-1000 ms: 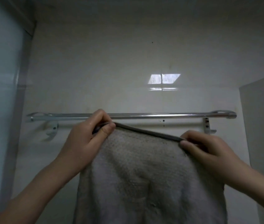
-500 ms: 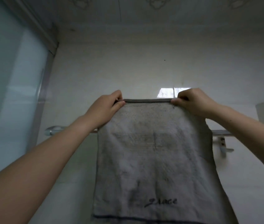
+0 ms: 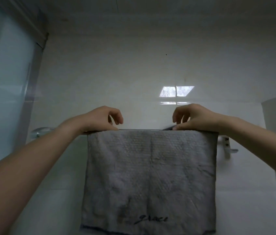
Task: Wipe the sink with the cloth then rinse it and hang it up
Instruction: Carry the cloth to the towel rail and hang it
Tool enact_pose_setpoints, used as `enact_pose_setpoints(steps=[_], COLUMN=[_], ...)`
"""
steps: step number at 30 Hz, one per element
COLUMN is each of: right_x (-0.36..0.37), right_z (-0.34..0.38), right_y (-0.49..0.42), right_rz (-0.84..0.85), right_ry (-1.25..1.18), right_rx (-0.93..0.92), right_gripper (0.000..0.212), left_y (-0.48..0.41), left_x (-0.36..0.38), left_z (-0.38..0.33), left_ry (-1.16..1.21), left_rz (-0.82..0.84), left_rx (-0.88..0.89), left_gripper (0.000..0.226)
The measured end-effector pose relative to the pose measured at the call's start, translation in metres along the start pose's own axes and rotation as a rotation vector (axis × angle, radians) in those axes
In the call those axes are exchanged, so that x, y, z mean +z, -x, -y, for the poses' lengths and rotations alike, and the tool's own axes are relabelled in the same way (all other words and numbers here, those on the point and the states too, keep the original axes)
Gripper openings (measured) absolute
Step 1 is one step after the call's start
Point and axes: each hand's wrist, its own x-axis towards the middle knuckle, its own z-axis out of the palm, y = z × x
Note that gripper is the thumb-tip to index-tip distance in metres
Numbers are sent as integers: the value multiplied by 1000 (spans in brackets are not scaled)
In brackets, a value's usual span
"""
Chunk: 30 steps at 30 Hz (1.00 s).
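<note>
The grey terry cloth with a dark bottom stripe (image 3: 150, 167) hangs draped over the chrome towel rail (image 3: 42, 131), and its front half falls flat below the rail. Just above the rail the left hand (image 3: 100, 119) hovers with fingers loosely curled and holds nothing. The right hand (image 3: 196, 117) has its thumb on the cloth's dark hem and its fingers lifted apart. Behind the rail stands a glossy white wall (image 3: 134, 73).

One cloth (image 3: 150, 175), one rail (image 3: 40, 131), two hands (image 3: 103, 118) (image 3: 193, 117)
</note>
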Motion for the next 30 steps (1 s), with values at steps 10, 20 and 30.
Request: enact_pose_setpoints(steps=[10, 20, 30], right_x=[-15, -11, -20], right_z=[11, 1, 15], right_y=[42, 31, 27], right_rz=[40, -121, 112], right_ry=[-183, -109, -110], right_rx=[32, 147, 203], right_gripper=[31, 11, 21], left_y=[39, 29, 42], left_x=[-17, -12, -23], left_z=[-1, 3, 4], left_ry=[234, -16, 52], left_rz=[33, -189, -28], left_rx=[14, -10, -74], left_gripper=[36, 18, 52])
